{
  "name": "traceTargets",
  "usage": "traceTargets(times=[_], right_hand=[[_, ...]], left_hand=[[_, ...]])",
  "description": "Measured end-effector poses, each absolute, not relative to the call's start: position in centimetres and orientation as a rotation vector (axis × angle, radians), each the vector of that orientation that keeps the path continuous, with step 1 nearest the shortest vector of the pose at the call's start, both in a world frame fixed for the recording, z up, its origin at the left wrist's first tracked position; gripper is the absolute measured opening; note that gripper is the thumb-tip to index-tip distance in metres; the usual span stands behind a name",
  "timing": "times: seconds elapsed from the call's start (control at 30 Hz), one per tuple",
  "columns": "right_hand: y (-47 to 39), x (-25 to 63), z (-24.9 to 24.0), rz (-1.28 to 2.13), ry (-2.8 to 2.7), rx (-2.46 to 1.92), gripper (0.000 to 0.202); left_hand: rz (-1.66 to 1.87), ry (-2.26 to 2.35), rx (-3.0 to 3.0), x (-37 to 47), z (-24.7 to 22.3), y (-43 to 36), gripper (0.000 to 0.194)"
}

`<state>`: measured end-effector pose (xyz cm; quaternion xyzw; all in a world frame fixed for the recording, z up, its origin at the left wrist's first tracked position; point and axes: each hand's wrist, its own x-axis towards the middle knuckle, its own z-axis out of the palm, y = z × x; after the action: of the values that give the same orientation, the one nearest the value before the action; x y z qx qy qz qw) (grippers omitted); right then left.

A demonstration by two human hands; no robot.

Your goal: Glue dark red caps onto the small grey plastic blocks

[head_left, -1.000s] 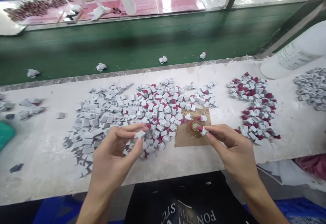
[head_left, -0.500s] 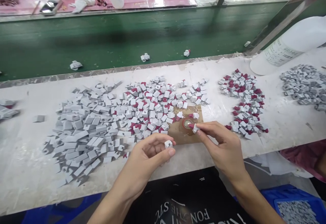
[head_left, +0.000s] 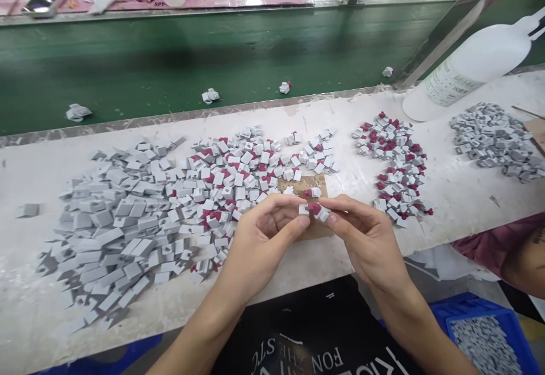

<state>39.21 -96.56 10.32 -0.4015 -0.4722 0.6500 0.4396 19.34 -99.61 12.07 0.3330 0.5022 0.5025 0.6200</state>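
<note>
Between thumb and fingers my left hand (head_left: 272,233) pinches a small grey plastic block (head_left: 303,209). My right hand (head_left: 365,233) grips a small grey-and-maroon plastic piece (head_left: 320,212), its maroon end facing left. The two parts meet or nearly meet; I cannot tell whether they are joined. Behind and below my fingers lies a brown cardboard piece (head_left: 313,233), with another grey-and-maroon piece (head_left: 312,192) on it. Left of my hands spreads a large pile of grey blocks (head_left: 128,221), mixed with maroon-tipped ones (head_left: 230,176) nearer the cardboard.
A heap of grey-and-maroon pieces (head_left: 400,165) lies to the right, beside a white bottle (head_left: 464,74) and more grey parts (head_left: 489,139). Behind the table runs a green conveyor belt (head_left: 149,57) carrying several small pieces. A blue bin (head_left: 517,329) stands low right, near another person's arm (head_left: 525,261).
My right hand has brought the grey-and-maroon piece from above the cardboard to the grey block in my left hand. The pieces on the belt have shifted left, and the view has moved slightly.
</note>
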Motion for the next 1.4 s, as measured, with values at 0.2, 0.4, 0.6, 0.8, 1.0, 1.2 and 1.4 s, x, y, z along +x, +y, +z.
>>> traceTargets(times=[0.2,0.4,0.6,0.8,1.0,1.2,1.4], right_hand=[[-96.2,39.5,10.7,1.54,-1.235,-1.057,0.019],[-95.2,39.5,11.9,1.61,-1.331,-0.995,0.019],[-87.9,36.5,13.9,1.763,-1.695,-0.863,0.021],[-73.4,25.7,11.6,0.901,-2.175,-1.217,0.057],[-67.7,21.3,11.4,0.862,-2.144,-1.302,0.031],[-72.5,31.6,13.9,0.872,-1.913,-1.394,0.035],[-84.2,41.3,12.9,1.212,-1.686,-1.452,0.046]], left_hand=[[1.125,1.128,0.806,19.6,12.3,-99.0,0.008],[1.108,1.206,0.945,18.3,12.8,-98.7,0.01],[1.073,1.372,1.16,13.9,14.7,-96.8,0.021],[1.315,1.795,1.163,10.8,15.0,-90.8,0.019],[1.284,1.846,1.182,9.7,13.7,-82.1,0.017],[1.083,1.825,1.172,11.9,11.2,-72.7,0.012],[0.897,1.879,1.255,14.1,9.6,-67.5,0.009]])
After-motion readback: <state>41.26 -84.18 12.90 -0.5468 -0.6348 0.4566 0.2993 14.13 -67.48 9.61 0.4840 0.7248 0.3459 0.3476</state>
